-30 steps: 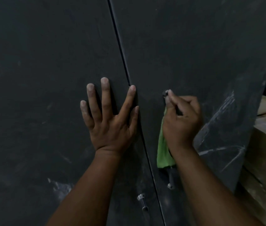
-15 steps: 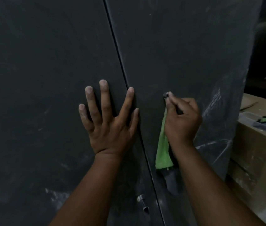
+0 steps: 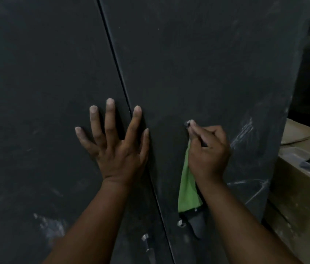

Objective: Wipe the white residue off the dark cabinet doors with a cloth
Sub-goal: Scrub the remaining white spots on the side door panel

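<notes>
Two dark cabinet doors fill the view, the left door (image 3: 36,92) and the right door (image 3: 197,63), split by a thin vertical gap. My left hand (image 3: 116,145) lies flat with fingers spread across the gap. My right hand (image 3: 207,153) is closed on a green cloth (image 3: 188,189), and a fingertip wrapped in a grey part of it presses on the right door. The cloth's tail hangs below the wrist. White streaks (image 3: 243,134) mark the right door beside that hand, and a white smear (image 3: 51,225) sits low on the left door.
Two metal door handles (image 3: 148,246) stand near the bottom by the gap. A cardboard box (image 3: 302,206) stands at the right, with a plastic tray (image 3: 306,164) holding dark and green items on top. More white lines (image 3: 253,189) run low on the right door.
The view has shifted a little, so the doors and the box sit differently in frame. Both hands keep their places on the doors.
</notes>
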Demonstrator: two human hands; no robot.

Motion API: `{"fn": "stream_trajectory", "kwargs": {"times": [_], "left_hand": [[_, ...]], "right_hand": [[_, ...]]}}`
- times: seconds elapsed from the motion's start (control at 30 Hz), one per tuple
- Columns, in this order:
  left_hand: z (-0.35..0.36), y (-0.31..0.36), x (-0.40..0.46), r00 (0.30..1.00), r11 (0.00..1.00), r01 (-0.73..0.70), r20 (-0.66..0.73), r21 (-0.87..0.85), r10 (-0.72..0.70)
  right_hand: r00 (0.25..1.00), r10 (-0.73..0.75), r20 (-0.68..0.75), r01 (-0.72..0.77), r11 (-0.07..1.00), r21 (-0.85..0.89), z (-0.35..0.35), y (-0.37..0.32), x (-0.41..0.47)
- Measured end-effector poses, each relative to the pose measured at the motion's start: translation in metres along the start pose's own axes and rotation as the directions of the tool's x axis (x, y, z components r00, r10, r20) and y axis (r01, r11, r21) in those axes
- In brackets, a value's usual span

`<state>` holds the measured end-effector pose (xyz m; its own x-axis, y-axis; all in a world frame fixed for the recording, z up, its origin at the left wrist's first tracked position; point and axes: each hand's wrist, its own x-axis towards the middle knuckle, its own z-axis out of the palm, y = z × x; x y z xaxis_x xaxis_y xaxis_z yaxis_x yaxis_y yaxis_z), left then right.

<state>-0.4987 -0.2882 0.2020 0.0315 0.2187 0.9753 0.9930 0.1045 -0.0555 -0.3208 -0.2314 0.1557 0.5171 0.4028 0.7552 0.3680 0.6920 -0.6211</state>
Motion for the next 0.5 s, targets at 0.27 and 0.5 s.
{"fn": "stream_trajectory", "kwargs": {"times": [0.27,0.5], "left_hand": [[0.017,0.049,0.017,0.983,0.983,-0.181,0.020,-0.018,0.181],[0.034,0.079,0.026,0.985,0.985,-0.173,0.016,0.011,0.173]], "right_hand": [[0.921,-0.206,0.330,0.228,0.973,-0.029,-0.039,0.055,-0.056],[0.996,-0.061,0.060,0.059,0.997,0.041,-0.026,0.060,-0.001]]}}
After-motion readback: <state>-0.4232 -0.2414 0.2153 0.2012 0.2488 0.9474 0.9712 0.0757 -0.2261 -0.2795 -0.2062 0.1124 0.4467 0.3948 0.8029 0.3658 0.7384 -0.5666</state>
